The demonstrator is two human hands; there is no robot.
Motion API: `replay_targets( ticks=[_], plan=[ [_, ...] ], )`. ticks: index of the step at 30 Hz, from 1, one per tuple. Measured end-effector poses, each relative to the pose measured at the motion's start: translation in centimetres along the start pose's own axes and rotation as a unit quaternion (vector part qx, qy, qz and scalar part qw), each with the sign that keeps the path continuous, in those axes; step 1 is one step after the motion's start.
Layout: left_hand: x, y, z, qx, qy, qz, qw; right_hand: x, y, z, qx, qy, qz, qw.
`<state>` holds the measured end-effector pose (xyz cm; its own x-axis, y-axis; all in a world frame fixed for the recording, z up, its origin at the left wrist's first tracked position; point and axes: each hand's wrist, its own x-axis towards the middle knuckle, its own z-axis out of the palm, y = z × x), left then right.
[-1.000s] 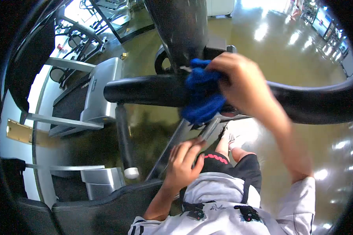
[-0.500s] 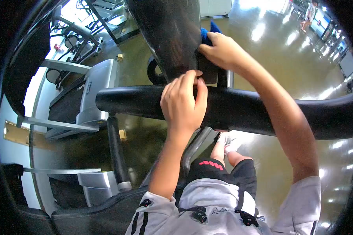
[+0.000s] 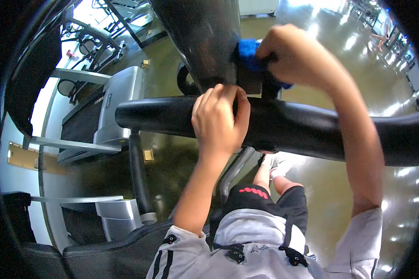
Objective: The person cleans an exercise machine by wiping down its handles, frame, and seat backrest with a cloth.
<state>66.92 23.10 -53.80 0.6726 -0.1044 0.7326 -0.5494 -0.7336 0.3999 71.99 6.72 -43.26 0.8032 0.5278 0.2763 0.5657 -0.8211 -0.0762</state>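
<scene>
A blue cloth (image 3: 250,54) is bunched in my right hand (image 3: 288,53), whose closed fingers press it against the right edge of a dark, glossy upright (image 3: 205,39). Motion blurs this hand slightly. My left hand (image 3: 219,116) lies on a thick black padded bar (image 3: 302,121), its fingers bent over the far edge and the thumb beside them. The fingertips are partly hidden there, close to the foot of the upright. A dark block (image 3: 250,81) shows below the cloth.
Treadmills (image 3: 118,102) stand to the left, with other exercise machines (image 3: 95,44) behind. A black padded seat (image 3: 116,249) is at lower left. Shiny floor (image 3: 307,60) stretches to the right, where a blurred person appears far off. My own legs show below the bar.
My right hand has swung right and slightly up, turning at the wrist, and more of the blue cloth now shows. My left hand stays at the bar, nearly still.
</scene>
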Motion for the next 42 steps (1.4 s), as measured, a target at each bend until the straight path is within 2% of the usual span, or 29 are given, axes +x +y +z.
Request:
replay_targets(
  ticks=[2, 4, 5, 6, 8, 9, 11, 12, 14, 16, 18, 19, 20, 22, 26, 27, 30, 31, 32, 34, 36, 38, 40, 41, 42],
  plan=[
    [-0.2, -0.2, 0.0, 0.002, -0.004, 0.001, 1.000, 0.3, 3.8, -0.9, 0.118, 0.029, -0.029, 0.992],
    [-0.2, -0.3, 0.3, -0.041, 0.017, 0.009, 0.999, -1.3, -1.8, -4.7, 0.203, 0.169, 0.179, 0.948],
    [-0.1, -0.3, 0.4, -0.041, 0.016, 0.011, 0.999, -1.0, 0.5, -5.4, 0.288, 0.153, 0.217, 0.920],
    [0.0, -0.1, 0.3, -0.029, 0.013, 0.008, 0.999, -0.3, 3.3, -5.2, 0.209, 0.188, 0.226, 0.933],
    [-0.1, 0.0, 0.3, -0.018, 0.008, 0.004, 1.000, 0.5, 5.9, -3.7, -0.004, 0.313, 0.258, 0.914],
    [0.1, 0.1, 0.2, -0.018, 0.011, 0.004, 1.000, 1.0, 6.1, -3.7, -0.005, 0.311, 0.259, 0.914],
    [0.2, 0.1, 0.2, -0.013, 0.017, 0.005, 1.000, 1.4, 6.1, -3.3, 0.165, 0.239, 0.245, 0.925],
    [0.1, 0.1, 0.2, -0.014, 0.015, 0.005, 1.000, 1.0, 4.2, -3.2, 0.215, 0.242, 0.243, 0.914],
    [0.1, 0.0, 0.1, -0.008, 0.013, 0.010, 1.000, 2.1, 2.8, -1.9, 0.369, 0.137, 0.274, 0.878],
    [0.1, 0.0, 0.2, -0.012, 0.012, 0.007, 1.000, 3.0, 3.8, 3.0, 0.423, 0.044, 0.204, 0.882],
    [0.1, 0.1, 0.2, -0.004, 0.011, 0.005, 1.000, 2.6, 2.2, 4.9, 0.324, 0.037, 0.118, 0.938],
    [0.0, 0.1, 0.2, -0.003, 0.012, 0.004, 1.000, 2.5, 1.4, 4.7, 0.257, 0.065, 0.130, 0.955],
    [0.0, 0.1, 0.2, -0.006, 0.010, 0.001, 1.000, 2.7, 1.6, 4.8, 0.258, 0.064, 0.128, 0.956],
    [0.0, 0.1, 0.2, -0.005, 0.009, -0.001, 1.000, 3.2, 1.6, 4.7, 0.073, 0.062, 0.104, 0.990],
    [0.0, 0.0, 0.2, -0.009, 0.007, -0.006, 1.000, 1.5, -0.3, 2.9, 0.051, 0.058, 0.057, 0.995],
    [0.0, 0.0, 0.2, -0.007, 0.012, -0.004, 1.000, 0.9, -0.7, 2.3, 0.121, 0.039, 0.073, 0.989],
    [0.0, 0.0, 0.0, -0.002, -0.006, -0.018, 1.000, 0.1, -1.0, 0.3, 0.290, -0.022, 0.115, 0.950],
    [-0.2, 0.0, -0.1, 0.001, -0.007, -0.017, 1.000, 0.4, -0.5, -0.2, 0.292, -0.037, 0.152, 0.944],
    [-0.4, 0.0, -0.2, 0.021, 0.007, 0.010, 1.000, -0.1, -0.6, -0.1, 0.447, 0.009, 0.170, 0.878],
    [-0.8, -0.4, 0.0, 0.043, 0.022, 0.043, 0.998, 1.1, 1.6, 1.4, 0.646, -0.069, -0.010, 0.760],
    [-1.0, -0.8, 0.4, -0.082, 0.099, 0.094, 0.987, 1.0, 1.8, 2.1, 0.644, -0.064, -0.053, 0.761],
    [-0.9, -0.5, 0.0, -0.088, 0.089, 0.060, 0.990, 0.8, 1.3, 2.1, 0.643, -0.062, -0.094, 0.757],
    [-0.9, -0.2, -0.1, -0.096, 0.077, 0.028, 0.992, 0.5, 1.1, 1.7, 0.708, -0.137, 0.007, 0.693],
    [-0.9, -0.2, 0.1, -0.076, 0.069, 0.023, 0.994, 0.6, 1.3, 1.7, 0.727, -0.161, 0.021, 0.667],
    [-0.8, -0.3, 0.2, -0.057, 0.061, 0.018, 0.996, 0.6, 1.4, 1.8, 0.727, -0.162, 0.020, 0.667]
  ],
)
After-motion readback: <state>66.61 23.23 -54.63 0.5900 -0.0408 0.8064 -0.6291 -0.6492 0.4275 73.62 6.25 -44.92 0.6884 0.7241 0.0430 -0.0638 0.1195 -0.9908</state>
